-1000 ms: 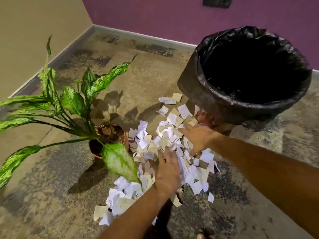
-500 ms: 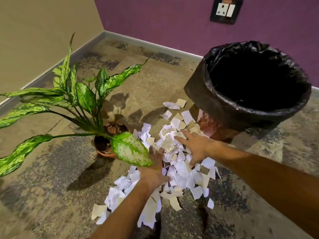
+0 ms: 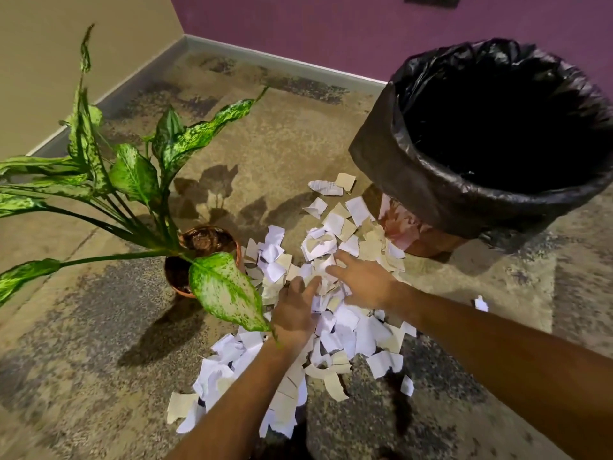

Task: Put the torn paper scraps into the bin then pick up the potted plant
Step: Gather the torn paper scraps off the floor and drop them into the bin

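A heap of torn white and beige paper scraps (image 3: 345, 333) lies on the floor between the plant and the bin. My left hand (image 3: 295, 310) and my right hand (image 3: 365, 280) rest palm-down on the middle of the heap, close together, fingers spread and curling around scraps. The bin (image 3: 414, 180), lined with a black bag, stands at the right with its mouth tilted toward me; its inside is dark. The potted plant (image 3: 205, 240), in a terracotta pot with long speckled green leaves, stands left of the heap. One leaf (image 3: 225, 290) overlaps my left wrist.
A lone scrap (image 3: 481, 303) lies apart on the right. A beige wall at the left and a purple wall (image 3: 331, 28) behind meet in a corner with a grey skirting. Mottled stone floor (image 3: 99, 343) spreads all around.
Both hands have moved closer together on the heap, bunching scraps between them. The left hand slid forward and to the right. The camera shifted slightly.
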`<state>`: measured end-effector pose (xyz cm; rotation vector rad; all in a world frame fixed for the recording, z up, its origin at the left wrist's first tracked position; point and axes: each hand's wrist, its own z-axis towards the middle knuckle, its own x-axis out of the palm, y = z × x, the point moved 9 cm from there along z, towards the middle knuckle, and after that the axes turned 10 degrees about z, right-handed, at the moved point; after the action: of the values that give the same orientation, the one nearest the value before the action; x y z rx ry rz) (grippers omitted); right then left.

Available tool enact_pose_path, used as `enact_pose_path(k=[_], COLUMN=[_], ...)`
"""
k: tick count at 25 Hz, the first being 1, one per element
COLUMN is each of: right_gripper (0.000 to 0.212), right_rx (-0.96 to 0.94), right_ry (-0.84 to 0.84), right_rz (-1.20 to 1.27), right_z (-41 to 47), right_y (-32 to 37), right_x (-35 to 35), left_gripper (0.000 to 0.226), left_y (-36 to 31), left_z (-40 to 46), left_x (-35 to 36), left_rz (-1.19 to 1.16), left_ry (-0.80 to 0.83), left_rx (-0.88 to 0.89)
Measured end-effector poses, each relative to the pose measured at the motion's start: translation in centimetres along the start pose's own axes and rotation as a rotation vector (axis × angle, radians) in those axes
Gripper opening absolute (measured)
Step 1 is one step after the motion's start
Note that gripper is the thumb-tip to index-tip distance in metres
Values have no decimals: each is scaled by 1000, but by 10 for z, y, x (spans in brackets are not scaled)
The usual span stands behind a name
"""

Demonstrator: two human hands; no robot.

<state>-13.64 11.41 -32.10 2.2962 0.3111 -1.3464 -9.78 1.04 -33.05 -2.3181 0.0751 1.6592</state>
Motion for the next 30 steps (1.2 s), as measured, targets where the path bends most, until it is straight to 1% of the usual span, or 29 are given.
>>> enact_pose_path(k=[1,2,3,4,5,9,12,14,16,18,21,24,26,28,30], right_gripper=[52,40,31,25,23,22,21,19,15,10,4,9,9,10,14], right_rx=[-10,-24,-42,-60,-66,-65,-87,-108,-126,-130,-124,-39,34,128,243], right_ry=[-31,-54,-72,-90,-98,-115,-158,-204,-262,-355,-598,-840,-998,-1093,-1116], right_rz=[3,-1,-7,-13,-17,-62,-92,-93,-84,-68,-37,37,120,209,262], right_z=[-3,-5,-7,-8,-7,-9,-22,-38,-56,-78,-120,-166,-191,-205,-206], right_y=[3,6,8,9,8,6,18,26,32,34,32,17,-4,-35,-67], right_x=[-6,-10,-14,-16,-16,-27,-45,-63,-87,-120,-183,-249,-286,-309,-316], left_gripper=[62,58,54,50,46,31,25,24,22,20,18,16,15,15,16], left_y=[5,8,8,7,8,10,5,-2,-14,-33,-64,-93,-104,-113,-119], left_z=[2,1,2,0,1,-10,-24,-33,-43,-48,-51,-53,-50,-43,-35], left_x=[3,-3,-1,-8,-10,-24,-40,-50,-67,-89,-131,-181,-205,-226,-245], left_rz=[53,-33,-34,-105,-123,-349,-475,-561,-605,-634,-798,-938,-989,-971,-925], left_ry=[3,-21,-12,-34,-62,-141,-215,-251,-312,-371,-477,-633,-694,-739,-773], left_rx=[-29,-65,-84,-115,-134,-251,-337,-367,-358,-320,-266,-169,-141,-108,-64])
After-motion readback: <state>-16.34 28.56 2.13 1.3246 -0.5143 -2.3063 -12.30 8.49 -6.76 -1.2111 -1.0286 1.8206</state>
